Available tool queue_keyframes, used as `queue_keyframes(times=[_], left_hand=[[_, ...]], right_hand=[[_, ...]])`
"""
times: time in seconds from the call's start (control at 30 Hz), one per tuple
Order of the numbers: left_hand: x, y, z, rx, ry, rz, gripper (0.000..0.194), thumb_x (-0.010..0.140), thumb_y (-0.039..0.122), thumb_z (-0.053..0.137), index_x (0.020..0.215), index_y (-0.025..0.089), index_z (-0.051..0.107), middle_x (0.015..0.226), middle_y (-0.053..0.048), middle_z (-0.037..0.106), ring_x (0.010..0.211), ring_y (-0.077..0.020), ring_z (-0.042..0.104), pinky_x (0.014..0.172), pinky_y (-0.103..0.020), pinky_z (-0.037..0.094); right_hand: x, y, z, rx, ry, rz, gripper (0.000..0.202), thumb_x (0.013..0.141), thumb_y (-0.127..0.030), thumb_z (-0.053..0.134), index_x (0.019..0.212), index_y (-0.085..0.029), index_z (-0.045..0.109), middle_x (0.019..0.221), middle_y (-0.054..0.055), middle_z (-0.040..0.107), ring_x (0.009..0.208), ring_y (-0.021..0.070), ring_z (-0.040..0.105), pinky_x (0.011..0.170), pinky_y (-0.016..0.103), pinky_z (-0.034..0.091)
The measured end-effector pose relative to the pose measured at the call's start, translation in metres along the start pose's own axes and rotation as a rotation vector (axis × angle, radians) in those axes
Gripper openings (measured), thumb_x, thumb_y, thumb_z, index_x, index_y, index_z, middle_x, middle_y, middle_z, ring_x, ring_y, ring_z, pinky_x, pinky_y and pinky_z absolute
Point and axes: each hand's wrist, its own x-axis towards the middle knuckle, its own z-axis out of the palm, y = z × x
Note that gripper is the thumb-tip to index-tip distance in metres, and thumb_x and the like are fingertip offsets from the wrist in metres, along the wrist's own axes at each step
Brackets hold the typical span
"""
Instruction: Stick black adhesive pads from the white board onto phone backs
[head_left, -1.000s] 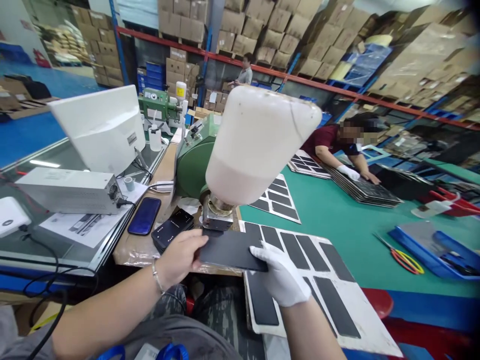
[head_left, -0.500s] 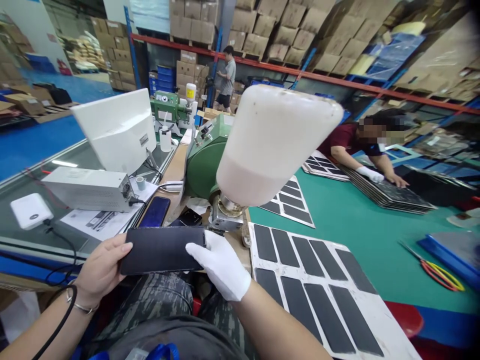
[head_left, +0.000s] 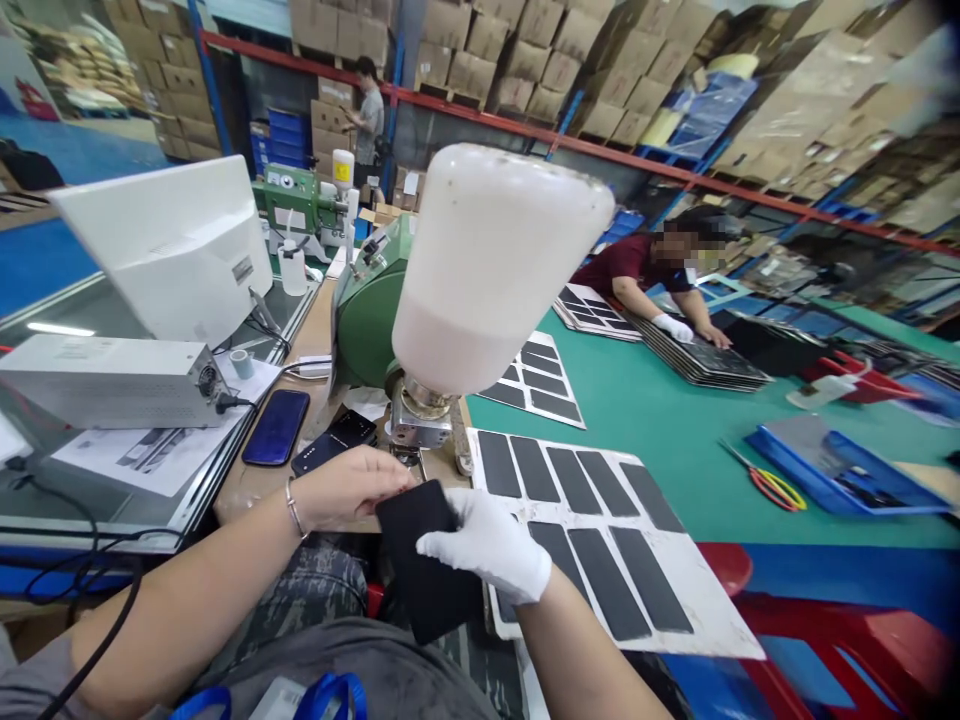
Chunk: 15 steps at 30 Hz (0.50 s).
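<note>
A flat black rectangular panel (head_left: 426,570) is gripped, tilted, by the white-gloved right hand (head_left: 491,548) above the camouflage-clad lap (head_left: 315,590). Whether anything is held by the bare, bent-fingered left hand (head_left: 356,490) cannot be told. Positioning of the panel appears under way; steady edge support seems called for next.

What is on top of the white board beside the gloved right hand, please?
Dark panels lie on the white board in two rows, five in the far row. The gloved right hand covers part of the near row, so its full count cannot be told.
</note>
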Motion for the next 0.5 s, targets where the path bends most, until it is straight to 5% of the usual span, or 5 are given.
queue_keyframes(times=[0.1,0.23,0.5], left_hand=[[0.014,-0.016,0.007,-0.115,-0.146,0.032,0.032,0.085,0.034,0.048,0.085,0.011,0.070,0.043,0.003,0.047,0.040,-0.0052,0.029,0.044,-0.020,0.019],[0.018,-0.028,0.002,-0.279,-0.268,0.084,0.038,0.080,0.045,0.053,0.102,0.015,0.062,0.041,0.005,0.044,0.036,-0.0058,0.024,0.041,-0.021,0.016],[-0.032,-0.024,-0.053,-0.425,-0.119,0.181,0.042,0.084,0.042,0.051,0.110,0.011,0.062,0.043,0.005,0.040,0.037,-0.0053,0.023,0.040,-0.020,0.016]], right_hand=[[-0.007,-0.001,-0.010,0.369,0.104,-0.040,0.033,0.068,-0.024,0.071,0.099,-0.016,0.065,0.086,0.005,0.069,0.078,0.0189,0.064,0.073,0.032,0.051],[-0.005,-0.013,-0.012,0.549,0.137,-0.001,0.026,0.065,-0.020,0.072,0.090,-0.017,0.068,0.081,0.006,0.069,0.067,0.0180,0.064,0.065,0.030,0.052],[0.037,-0.033,0.059,0.652,-0.001,-0.104,0.032,0.059,-0.022,0.075,0.089,-0.012,0.068,0.081,0.006,0.069,0.073,0.0173,0.062,0.073,0.031,0.049]])
